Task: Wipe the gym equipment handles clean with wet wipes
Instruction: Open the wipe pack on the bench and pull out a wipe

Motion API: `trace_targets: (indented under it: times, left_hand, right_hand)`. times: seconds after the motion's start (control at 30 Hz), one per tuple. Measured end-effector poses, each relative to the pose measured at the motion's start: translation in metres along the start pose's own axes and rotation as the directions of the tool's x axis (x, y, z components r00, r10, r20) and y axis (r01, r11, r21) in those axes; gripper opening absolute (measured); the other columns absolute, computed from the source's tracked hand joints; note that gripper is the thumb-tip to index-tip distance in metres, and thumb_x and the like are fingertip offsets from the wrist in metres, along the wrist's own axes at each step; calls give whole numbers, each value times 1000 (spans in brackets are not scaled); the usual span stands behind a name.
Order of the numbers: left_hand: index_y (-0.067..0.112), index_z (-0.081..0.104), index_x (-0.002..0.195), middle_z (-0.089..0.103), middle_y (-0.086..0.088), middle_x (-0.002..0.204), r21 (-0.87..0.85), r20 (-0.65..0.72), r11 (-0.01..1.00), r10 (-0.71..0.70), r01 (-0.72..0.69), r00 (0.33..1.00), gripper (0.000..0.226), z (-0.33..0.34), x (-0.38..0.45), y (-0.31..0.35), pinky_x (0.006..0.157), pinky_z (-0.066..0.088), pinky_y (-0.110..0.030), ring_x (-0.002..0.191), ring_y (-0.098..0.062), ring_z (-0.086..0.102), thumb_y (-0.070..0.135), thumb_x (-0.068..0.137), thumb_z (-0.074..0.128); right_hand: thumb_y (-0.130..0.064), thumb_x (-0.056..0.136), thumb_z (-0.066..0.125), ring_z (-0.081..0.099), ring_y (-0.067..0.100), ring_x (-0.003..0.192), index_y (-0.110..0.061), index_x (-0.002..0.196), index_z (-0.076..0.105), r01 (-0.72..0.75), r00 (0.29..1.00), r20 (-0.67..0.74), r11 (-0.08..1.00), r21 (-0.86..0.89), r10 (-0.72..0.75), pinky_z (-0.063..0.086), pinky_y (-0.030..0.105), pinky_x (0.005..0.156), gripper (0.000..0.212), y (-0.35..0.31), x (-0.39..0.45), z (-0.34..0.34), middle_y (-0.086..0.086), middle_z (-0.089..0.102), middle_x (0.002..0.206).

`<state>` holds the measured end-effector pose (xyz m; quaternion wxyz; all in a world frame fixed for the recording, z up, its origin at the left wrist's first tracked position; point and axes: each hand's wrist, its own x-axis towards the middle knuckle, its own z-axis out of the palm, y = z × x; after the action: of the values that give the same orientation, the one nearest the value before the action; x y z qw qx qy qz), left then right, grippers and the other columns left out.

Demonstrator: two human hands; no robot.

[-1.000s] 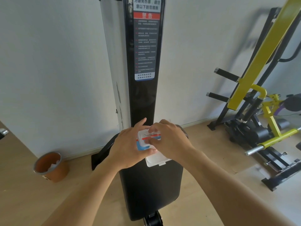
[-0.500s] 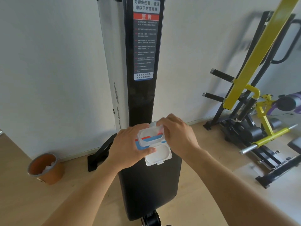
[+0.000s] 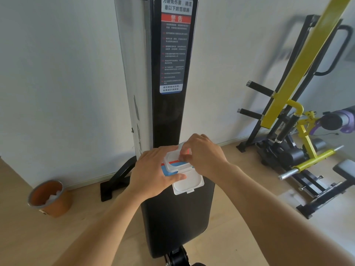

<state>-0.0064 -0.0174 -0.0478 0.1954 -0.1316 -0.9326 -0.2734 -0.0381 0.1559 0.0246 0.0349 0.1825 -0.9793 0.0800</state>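
Both hands work above the black bench pad. Left hand grips the wet wipes pack, lid flipped open; right hand pinches at the opening. Recommend steadying the pack and drawing one sheet straight out (slowly). Wipe itself is hidden by fingers; grip unconfirmed.

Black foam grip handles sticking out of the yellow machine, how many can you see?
2: upper black grip and lower black grip, both left of the yellow beam. Others may be hidden.
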Motion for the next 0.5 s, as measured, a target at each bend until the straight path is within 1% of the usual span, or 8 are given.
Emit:
trace_targets:
  times: [0.1, 0.17, 0.27, 0.3, 0.4, 0.5]
  left_hand:
    - [37, 57, 125, 71, 9, 121, 8, -7, 1000, -4, 4, 1000, 71, 1, -1, -1, 96, 38, -26, 104, -18, 70, 82, 70, 51]
    - [38, 57, 124, 70, 11, 122, 12, 8, 1000, -11, 11, 1000, 69, 1, 0, -2, 97, 39, -25, 104, -16, 69, 82, 70, 52]
    - [38, 57, 124, 70, 12, 122, 7, 19, 1000, -21, 20, 1000, 66, 2, 0, -4, 98, 38, -25, 105, -15, 68, 79, 71, 57]
    - [38, 57, 123, 70, 11, 122, 7, 18, 1000, -18, 18, 1000, 65, 2, 0, -4, 98, 38, -25, 105, -15, 68, 77, 71, 59]
    - [37, 58, 123, 70, 11, 122, -3, 21, 1000, -11, 11, 1000, 65, 2, 0, -4, 98, 40, -26, 105, -15, 69, 77, 71, 61]
    - [37, 58, 122, 70, 11, 122, -1, 21, 1000, -2, 2, 1000, 68, 2, 0, -5, 98, 39, -26, 105, -15, 69, 80, 70, 55]
  right_hand:
    - [-30, 91, 72, 50, 19, 111, -30, 129, 62, 67, 996, 54, 997, -48, -65, 54, 30, 95, 39, 0, 3, 1, -5, 55, 130]
    - [-26, 92, 71, 48, 20, 112, -27, 133, 59, 120, 992, 61, 989, -89, -114, 52, 31, 98, 43, 1, 1, 3, -4, 53, 132]
    - [-26, 93, 70, 47, 19, 113, -25, 131, 60, 195, 981, 44, 970, -144, -191, 50, 29, 101, 39, 3, -3, 6, -4, 54, 131]
    - [-27, 93, 70, 49, 18, 114, -26, 127, 64, 194, 981, 35, 973, -123, -192, 51, 29, 100, 34, 4, -3, 6, -5, 55, 131]
    - [-31, 96, 66, 56, 19, 118, -31, 112, 75, 125, 992, 15, 992, 22, -125, 51, 29, 102, 19, 11, -2, -1, -7, 61, 131]
    - [-35, 94, 67, 56, 18, 116, -33, 110, 75, 98, 995, 24, 995, 14, -98, 51, 28, 101, 19, 10, -1, -3, -9, 62, 130]
